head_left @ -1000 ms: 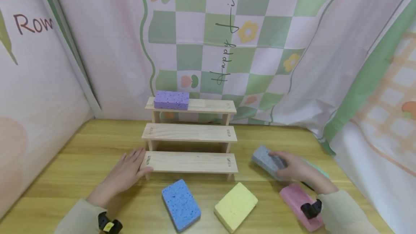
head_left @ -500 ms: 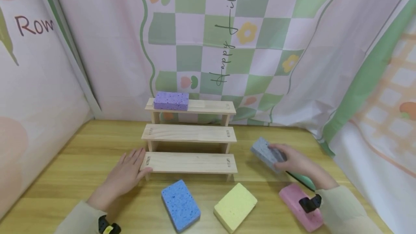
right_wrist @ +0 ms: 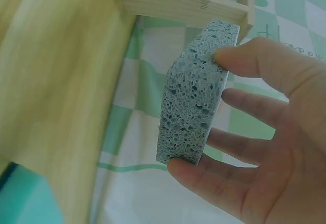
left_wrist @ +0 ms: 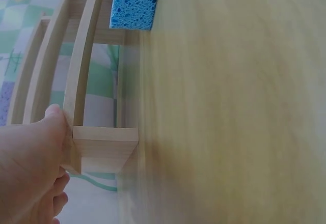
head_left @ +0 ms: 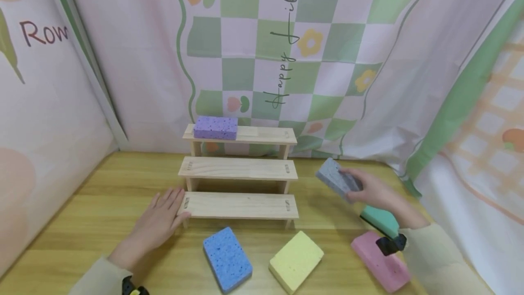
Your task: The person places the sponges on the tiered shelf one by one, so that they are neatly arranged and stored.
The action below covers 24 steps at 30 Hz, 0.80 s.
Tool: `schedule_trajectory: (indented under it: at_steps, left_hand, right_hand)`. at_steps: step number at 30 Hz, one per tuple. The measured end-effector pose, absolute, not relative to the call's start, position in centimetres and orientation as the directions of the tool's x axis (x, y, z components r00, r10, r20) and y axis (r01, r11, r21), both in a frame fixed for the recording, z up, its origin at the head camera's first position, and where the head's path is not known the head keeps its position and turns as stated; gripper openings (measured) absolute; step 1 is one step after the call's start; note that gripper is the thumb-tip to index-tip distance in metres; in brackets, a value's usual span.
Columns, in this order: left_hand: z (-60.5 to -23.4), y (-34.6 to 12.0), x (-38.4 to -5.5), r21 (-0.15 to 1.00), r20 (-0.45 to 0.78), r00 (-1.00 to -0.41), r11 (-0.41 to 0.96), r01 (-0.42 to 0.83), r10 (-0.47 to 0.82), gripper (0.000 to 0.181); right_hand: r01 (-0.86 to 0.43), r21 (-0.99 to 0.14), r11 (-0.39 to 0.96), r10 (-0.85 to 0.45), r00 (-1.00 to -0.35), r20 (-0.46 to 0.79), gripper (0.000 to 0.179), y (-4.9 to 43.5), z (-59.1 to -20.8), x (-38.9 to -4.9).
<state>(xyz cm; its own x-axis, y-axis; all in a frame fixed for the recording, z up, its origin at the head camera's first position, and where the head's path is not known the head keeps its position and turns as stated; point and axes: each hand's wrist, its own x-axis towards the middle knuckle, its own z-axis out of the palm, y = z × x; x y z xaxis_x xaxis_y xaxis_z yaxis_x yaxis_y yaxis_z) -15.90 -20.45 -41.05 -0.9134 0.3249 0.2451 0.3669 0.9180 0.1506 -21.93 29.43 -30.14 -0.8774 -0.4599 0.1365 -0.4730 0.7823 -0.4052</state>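
Observation:
In the head view my right hand (head_left: 374, 193) holds a grey sponge (head_left: 333, 177) by its edges, raised over the table to the right of a three-step wooden stand (head_left: 241, 205). The right wrist view shows the porous face of this sponge (right_wrist: 191, 91), with the thumb on one edge and fingertips on the other. My left hand (head_left: 157, 222) grips the left end of the stand's lowest step, thumb at the front edge. In the left wrist view that thumb (left_wrist: 55, 114) lies against the step board, and the other fingers are partly hidden below it.
A purple sponge (head_left: 215, 128) sits at the left of the top step. Before the stand lie a blue sponge (head_left: 228, 259) and a yellow sponge (head_left: 296, 261). A green sponge (head_left: 380, 221) and a pink sponge (head_left: 378, 261) lie near the right forearm. Patterned curtains (head_left: 278, 58) surround the table.
My right hand has lifted the grey sponge up from the table, away from the green sponge, which now shows more fully. The left hand stays at the stand.

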Motion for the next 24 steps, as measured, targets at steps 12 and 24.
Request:
schedule_trajectory:
  at_steps: [12,24]
  left_hand:
    - [-41.1,-20.4,-15.7,0.151,0.266,-0.909,0.917,0.369,0.322,0.063]
    - [-41.1,-20.3,-15.6,0.168,0.244,-0.915,0.916,0.365,0.320,0.063]
  right_hand:
    - [-0.474,-0.331,0.816,-0.454,-0.880,0.140,0.061,27.9,-26.4,-22.6]
    - [-0.527,-0.332,0.782,-0.491,-0.850,0.192,0.062,25.8,-24.2,-23.9]
